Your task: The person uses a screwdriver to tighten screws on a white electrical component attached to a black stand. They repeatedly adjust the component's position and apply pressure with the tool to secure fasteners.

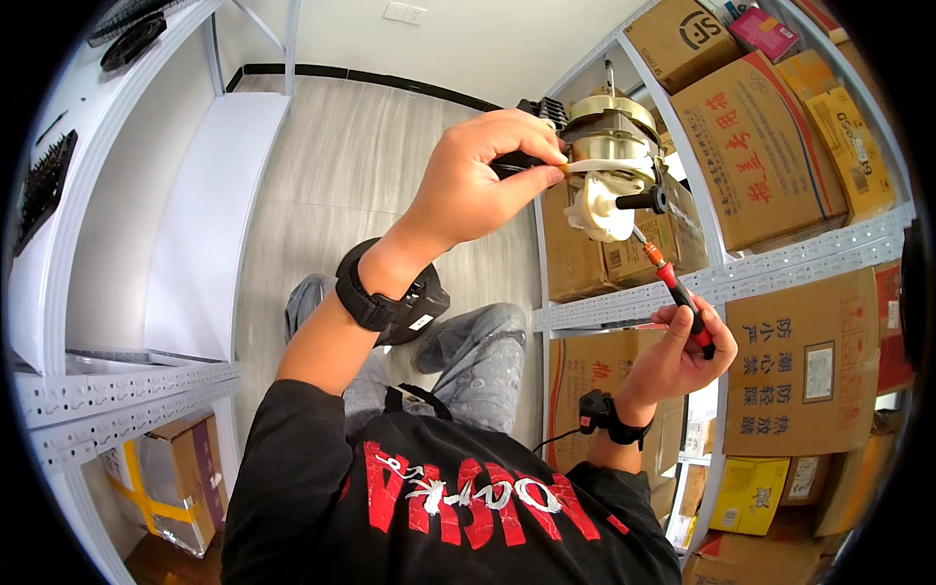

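Observation:
A fan motor [603, 125] with a metal body and a thin shaft is held up in front of me, and a cream gearbox [597, 207] with a black knob [643, 201] sits at its near end. The thumb and forefinger of my left hand [478, 175] pinch the end of a pale strip [606, 166] on the motor. A black part behind that hand is mostly hidden. My right hand [687, 351] grips a red and black screwdriver [680, 290] from below, its tip pointing up at the gearbox's underside; whether it touches cannot be made out.
On the right, metal shelving [682, 290] holds many cardboard boxes [751, 146], close to my right hand. White shelves [195, 234] stand on the left. A black round base [419, 307] is below my left forearm, near my legs. A cable hangs from my right wrist strap [609, 419].

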A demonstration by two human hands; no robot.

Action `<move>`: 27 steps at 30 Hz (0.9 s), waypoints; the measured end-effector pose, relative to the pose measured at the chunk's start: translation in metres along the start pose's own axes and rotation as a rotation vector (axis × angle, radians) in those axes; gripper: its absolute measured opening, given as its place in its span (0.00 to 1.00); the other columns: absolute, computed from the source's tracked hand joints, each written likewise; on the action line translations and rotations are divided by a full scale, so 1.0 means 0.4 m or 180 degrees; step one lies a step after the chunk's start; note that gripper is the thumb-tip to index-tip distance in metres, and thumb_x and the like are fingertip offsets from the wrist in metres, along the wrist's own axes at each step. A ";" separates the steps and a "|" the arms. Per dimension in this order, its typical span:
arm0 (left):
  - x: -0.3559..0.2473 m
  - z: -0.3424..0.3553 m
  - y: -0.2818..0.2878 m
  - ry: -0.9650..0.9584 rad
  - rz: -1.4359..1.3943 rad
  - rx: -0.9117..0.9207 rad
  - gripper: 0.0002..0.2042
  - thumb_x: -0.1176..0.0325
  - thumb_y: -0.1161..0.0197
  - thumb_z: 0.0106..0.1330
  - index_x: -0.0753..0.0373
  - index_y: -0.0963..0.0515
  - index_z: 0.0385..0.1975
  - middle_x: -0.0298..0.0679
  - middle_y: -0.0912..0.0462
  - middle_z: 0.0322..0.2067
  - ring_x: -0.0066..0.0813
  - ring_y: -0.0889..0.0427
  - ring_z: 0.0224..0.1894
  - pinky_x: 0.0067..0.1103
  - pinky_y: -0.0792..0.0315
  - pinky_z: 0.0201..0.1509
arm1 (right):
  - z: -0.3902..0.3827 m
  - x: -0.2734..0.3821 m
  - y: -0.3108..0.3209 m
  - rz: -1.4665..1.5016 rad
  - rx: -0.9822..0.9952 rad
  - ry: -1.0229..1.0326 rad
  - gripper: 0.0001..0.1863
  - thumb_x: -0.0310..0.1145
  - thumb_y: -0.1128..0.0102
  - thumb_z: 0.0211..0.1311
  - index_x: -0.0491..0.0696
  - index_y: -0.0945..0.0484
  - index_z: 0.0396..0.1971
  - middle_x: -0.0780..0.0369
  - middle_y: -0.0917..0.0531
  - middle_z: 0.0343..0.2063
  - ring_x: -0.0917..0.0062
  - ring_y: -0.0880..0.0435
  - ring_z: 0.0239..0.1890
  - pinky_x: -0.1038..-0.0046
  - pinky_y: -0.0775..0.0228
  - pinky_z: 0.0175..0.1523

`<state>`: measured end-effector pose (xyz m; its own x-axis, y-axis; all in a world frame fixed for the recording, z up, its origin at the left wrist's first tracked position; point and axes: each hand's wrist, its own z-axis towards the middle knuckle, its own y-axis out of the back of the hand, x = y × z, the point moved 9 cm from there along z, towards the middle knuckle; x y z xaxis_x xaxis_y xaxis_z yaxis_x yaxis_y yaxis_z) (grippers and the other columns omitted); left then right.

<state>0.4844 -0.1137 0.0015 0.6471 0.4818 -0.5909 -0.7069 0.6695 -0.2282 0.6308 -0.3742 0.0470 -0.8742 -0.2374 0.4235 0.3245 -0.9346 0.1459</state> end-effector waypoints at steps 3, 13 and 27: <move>-0.016 -0.006 -0.003 -0.0227 0.0243 0.0006 0.08 0.85 0.33 0.57 0.67 0.18 0.34 0.40 0.17 0.39 0.28 0.18 0.43 0.21 0.23 0.48 | 0.001 0.000 -0.003 -0.0003 -0.0001 -0.0010 0.15 0.20 0.37 0.64 0.45 0.33 0.45 0.47 0.18 0.39 0.75 0.19 0.25 0.78 0.22 0.28; 0.006 -0.022 -0.008 -0.0212 0.0171 -0.0184 0.08 0.86 0.34 0.57 0.68 0.19 0.33 0.40 0.18 0.39 0.25 0.19 0.41 0.19 0.24 0.46 | 0.003 0.002 -0.002 0.0024 -0.0042 0.0027 0.15 0.19 0.38 0.64 0.44 0.33 0.45 0.47 0.18 0.39 0.75 0.19 0.24 0.78 0.22 0.28; 0.028 -0.030 -0.015 0.0046 -0.0055 -0.0187 0.07 0.86 0.35 0.59 0.69 0.18 0.35 0.42 0.18 0.39 0.26 0.19 0.43 0.20 0.24 0.49 | 0.002 0.010 -0.014 0.0088 0.0005 0.0252 0.11 0.23 0.40 0.68 0.42 0.32 0.46 0.48 0.18 0.39 0.80 0.21 0.23 0.80 0.24 0.26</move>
<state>0.4925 -0.1190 -0.0131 0.6554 0.4621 -0.5975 -0.7115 0.6431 -0.2830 0.6259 -0.3698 0.0487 -0.8907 -0.2835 0.3553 0.3495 -0.9269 0.1366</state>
